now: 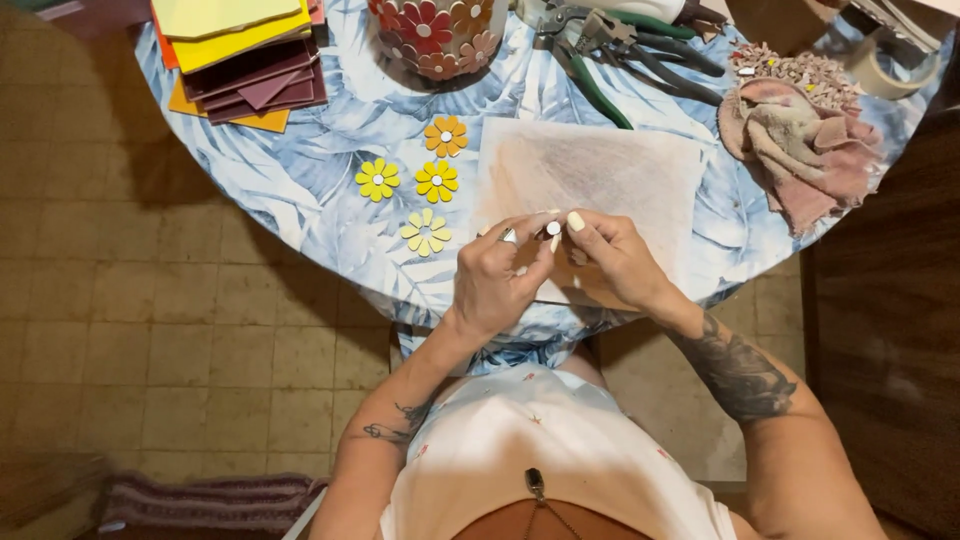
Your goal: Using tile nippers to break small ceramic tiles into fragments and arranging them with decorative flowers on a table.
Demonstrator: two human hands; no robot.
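Four flower pieces (pixel 412 193) are laid left of centre on the leaf-patterned round table (pixel 300 170). At lower centre, a small white round piece (pixel 553 229) is pinched between the fingertips of the left hand (pixel 497 280) and right hand (pixel 612 257), over a pale sheet (pixel 600 170). Coloured sheets (pixel 245 55) are stacked upper left; pliers (pixel 620 50) and a pink rag (pixel 800 150) are seen upper right.

No packages, labels, signs or screens in view; nothing on the round tabletop (pixel 300 190) carries any of them.
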